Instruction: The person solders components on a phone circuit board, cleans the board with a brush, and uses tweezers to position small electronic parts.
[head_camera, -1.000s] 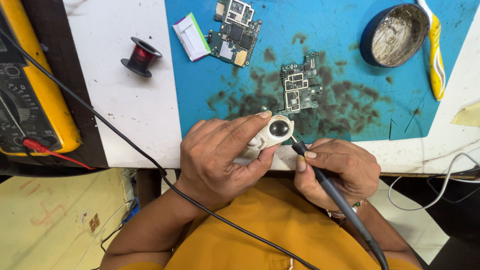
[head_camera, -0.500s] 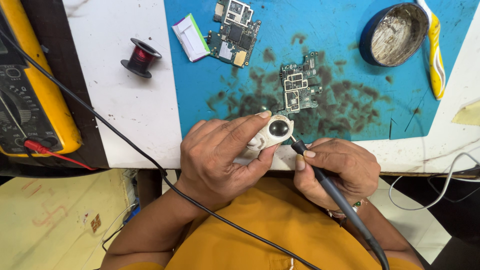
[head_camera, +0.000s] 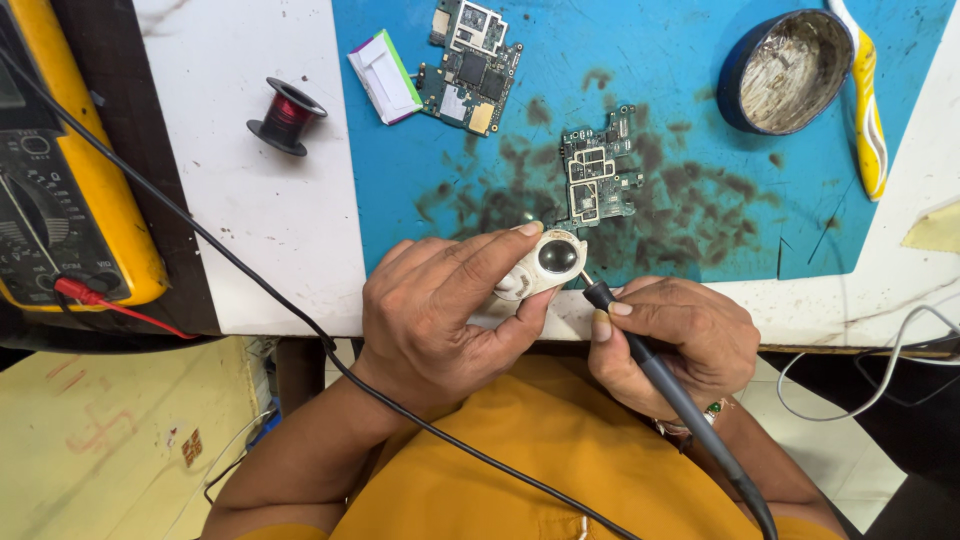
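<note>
My left hand (head_camera: 440, 310) grips a small white oval container with a dark round centre (head_camera: 545, 262) at the near edge of the table. My right hand (head_camera: 680, 340) holds a black pen-like soldering iron (head_camera: 660, 370), and its tip touches the right side of the white container. A small green circuit board (head_camera: 597, 170) lies on the blue mat (head_camera: 680, 120) just beyond the hands.
A second circuit board (head_camera: 470, 65) and a white folded packet (head_camera: 384, 78) lie at the mat's far left. A spool of red wire (head_camera: 287, 115) stands on the white table. A yellow multimeter (head_camera: 60, 180) sits left, a round tin (head_camera: 785, 70) and yellow-white brush (head_camera: 865, 100) right.
</note>
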